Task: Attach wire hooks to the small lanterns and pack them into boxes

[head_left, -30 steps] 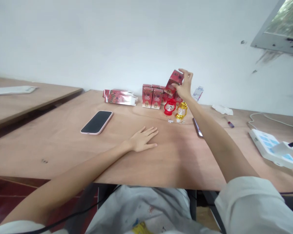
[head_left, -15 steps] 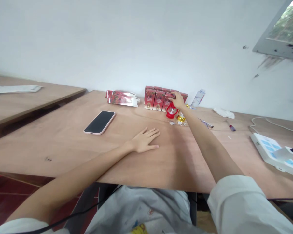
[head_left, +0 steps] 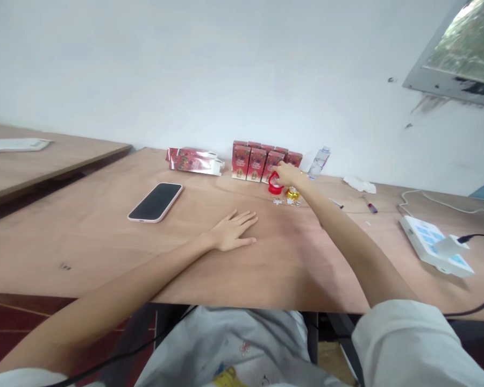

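Observation:
My left hand [head_left: 233,231] lies palm down on the wooden table [head_left: 210,285], fingers spread, with nothing in it. My right hand [head_left: 289,174] reaches to the back of the table. Its bent fingers close at the top of a small red ornament [head_left: 276,188] with a ring-shaped frame and a base; part of the grip is hidden. Just below that hand sits a gold-based ornament [head_left: 292,194], partly covered. Small clear pieces [head_left: 278,201] lie in front of the two. Behind them stand several red printed boxes [head_left: 256,164] in rows.
Flattened red cartons [head_left: 194,162] lie left of the boxes. A phone [head_left: 156,202] rests at the left. Rightward are a clear printed package [head_left: 319,161], a white tissue [head_left: 358,184], a screwdriver [head_left: 371,207] and a white power strip [head_left: 431,244] with a charger and cables.
My right hand has come down a little toward the red ornament, which shows a narrower ring now. My left hand stays flat. The view has shifted slightly to the right.

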`<state>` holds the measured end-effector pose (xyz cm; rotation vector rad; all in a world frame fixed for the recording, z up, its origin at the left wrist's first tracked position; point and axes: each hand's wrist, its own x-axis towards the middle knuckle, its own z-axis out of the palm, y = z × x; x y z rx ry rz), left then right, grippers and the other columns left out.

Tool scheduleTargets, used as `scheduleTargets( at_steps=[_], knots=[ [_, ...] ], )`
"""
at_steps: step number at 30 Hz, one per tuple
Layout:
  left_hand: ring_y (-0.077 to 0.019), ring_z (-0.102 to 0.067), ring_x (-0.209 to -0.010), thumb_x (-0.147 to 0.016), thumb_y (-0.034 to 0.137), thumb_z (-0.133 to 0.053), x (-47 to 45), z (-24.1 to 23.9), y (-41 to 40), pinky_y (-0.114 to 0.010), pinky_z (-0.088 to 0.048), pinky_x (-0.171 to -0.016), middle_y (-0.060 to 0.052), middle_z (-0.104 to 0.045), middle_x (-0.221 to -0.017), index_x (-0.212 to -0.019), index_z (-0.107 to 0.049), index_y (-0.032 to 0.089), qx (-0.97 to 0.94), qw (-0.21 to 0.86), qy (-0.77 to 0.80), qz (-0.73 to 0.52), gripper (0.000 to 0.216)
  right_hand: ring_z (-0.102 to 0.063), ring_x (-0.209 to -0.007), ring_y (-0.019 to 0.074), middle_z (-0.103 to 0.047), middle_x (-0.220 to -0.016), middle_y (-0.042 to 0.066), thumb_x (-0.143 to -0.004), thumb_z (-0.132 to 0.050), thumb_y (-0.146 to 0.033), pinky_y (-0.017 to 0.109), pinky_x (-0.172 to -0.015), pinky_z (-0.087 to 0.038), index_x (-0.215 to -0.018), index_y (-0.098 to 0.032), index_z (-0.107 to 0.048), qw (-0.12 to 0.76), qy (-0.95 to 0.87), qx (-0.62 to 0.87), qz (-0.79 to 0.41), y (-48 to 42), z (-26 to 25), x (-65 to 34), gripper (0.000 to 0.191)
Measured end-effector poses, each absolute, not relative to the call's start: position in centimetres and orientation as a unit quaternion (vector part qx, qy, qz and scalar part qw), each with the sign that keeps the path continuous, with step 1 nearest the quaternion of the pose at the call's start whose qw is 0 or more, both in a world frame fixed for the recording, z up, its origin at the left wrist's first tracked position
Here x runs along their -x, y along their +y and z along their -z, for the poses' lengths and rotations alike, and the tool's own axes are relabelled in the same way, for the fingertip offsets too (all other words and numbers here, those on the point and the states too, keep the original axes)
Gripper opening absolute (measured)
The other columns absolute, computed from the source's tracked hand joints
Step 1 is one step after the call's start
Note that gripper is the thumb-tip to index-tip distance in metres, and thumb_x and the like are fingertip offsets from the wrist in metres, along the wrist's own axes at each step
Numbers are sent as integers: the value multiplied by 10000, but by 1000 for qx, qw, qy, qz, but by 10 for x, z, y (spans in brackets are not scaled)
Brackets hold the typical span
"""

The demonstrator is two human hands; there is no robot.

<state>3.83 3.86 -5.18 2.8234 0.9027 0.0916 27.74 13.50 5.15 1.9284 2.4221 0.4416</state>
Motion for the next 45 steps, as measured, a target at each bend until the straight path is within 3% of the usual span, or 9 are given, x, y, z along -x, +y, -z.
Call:
scheduleTargets(
  at_steps=[5, 9, 13, 15, 20, 24, 27, 34, 45],
  knots=[
    [-228, -126, -1465, -909, 617, -325, -37, 51, 38, -483, -36, -1181, -84, -167, -1569, -1491, -202, 188, -945, 105, 308, -46, 733, -566, -1025, 332, -466, -1246, 199, -828, -497, -86, 412, -774, -471, -1145, -172, -604, -8, 775, -612, -154, 117, -50, -273, 346],
    [-252, -185, -1451, -861, 617, -434, -38, 51, 40, -501, -44, -1181, -101, -244, -1549, -1472, -264, 190, -923, 176, 329, -96, 764, -574, -953, 259, -485, -1143, 139, -822, -516, -111, 412, -806, -469, -993, -167, -611, -204, 793, -565, -102, 99, -52, -269, 204],
    [-293, -277, -1417, -765, 631, -567, -46, 46, 37, -492, -184, -1169, -126, -309, -1525, -1440, -329, 199, -824, 375, 337, -257, 836, -574, -891, 177, -529, -997, 34, -803, -607, -332, 358, -749, -534, -899, -213, -536, -543, 677, -450, 211, 64, -32, -246, 168],
    [-296, -358, -1377, -743, 604, -613, -51, 42, 33, -465, -296, -1133, -121, -391, -1484, -1388, -406, 208, -740, 481, 293, -367, 785, -599, -818, 151, -560, -933, -4, -773, -634, -424, 341, -695, -560, -933, -246, -509, -572, 591, -384, 420, 39, -12, -229, 270],
    [-307, -601, -1123, -676, 479, -737, -54, 32, 23, -468, -456, -996, -102, -680, -1125, -1077, -620, 168, -551, 550, 299, -551, 521, -632, -894, 150, -614, -971, 0, -784, -645, -450, 354, -817, -567, -1041, -279, -505, -535, 612, -341, 472, -1, 34, -207, 339],
    [-286, -664, -979, -593, 389, -803, -48, 29, 27, -448, -514, -912, -81, -707, -978, -976, -627, 162, -538, 529, 316, -575, 479, -438, -1313, 225, -521, -1332, 107, -900, -480, -448, 465, -1127, -327, -1311, -238, -411, -439, 775, -396, 223, 15, 49, -226, 467],
    [-280, -664, -990, -586, 355, -805, -45, 28, 31, -442, -509, -927, -100, -698, -1018, -1000, -618, 153, -552, 501, 326, -582, 497, -219, -1440, 279, -407, -1440, 176, -917, -443, -417, 514, -1179, -171, -1363, -140, -394, -348, 800, -487, 44, 43, 52, -247, 528],
    [-289, -671, -967, -563, 349, -800, -44, 30, 29, -460, -515, -915, -106, -704, -978, -997, -592, 148, -557, 479, 361, -574, 522, -409, -1324, 292, -528, -1319, 211, -935, -414, -329, 458, -1120, -291, -1242, -64, -517, -196, 751, -630, 11, 85, 54, -269, 418],
    [-282, -651, -990, -575, 368, -779, -40, 30, 36, -449, -503, -915, -135, -674, -1060, -1011, -580, 134, -575, 444, 374, -577, 534, -431, -1304, 290, -492, -1397, 159, -945, -366, -293, 465, -1058, -358, -1310, -135, -501, -188, 817, -545, 21, -1, 60, -249, 420]
  ],
)
